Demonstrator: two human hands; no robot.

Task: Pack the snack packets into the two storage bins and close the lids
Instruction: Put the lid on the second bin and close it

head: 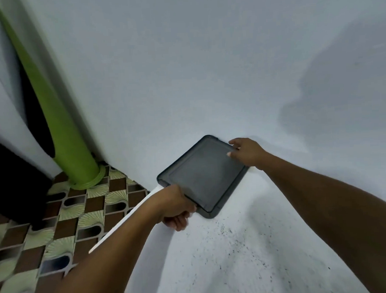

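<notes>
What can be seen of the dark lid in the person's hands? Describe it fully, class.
The lid is a dark grey plastic rectangle with rounded corners and a raised rim around a flat panel. It is angled diagonally over the white table, near the wall; resting or lifted, I cannot tell. The left hand grips its near edge; the right hand holds its far corner.

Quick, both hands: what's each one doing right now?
Left hand: grips the near edge of the grey lid.
Right hand: pinches the lid's far corner.
</notes>
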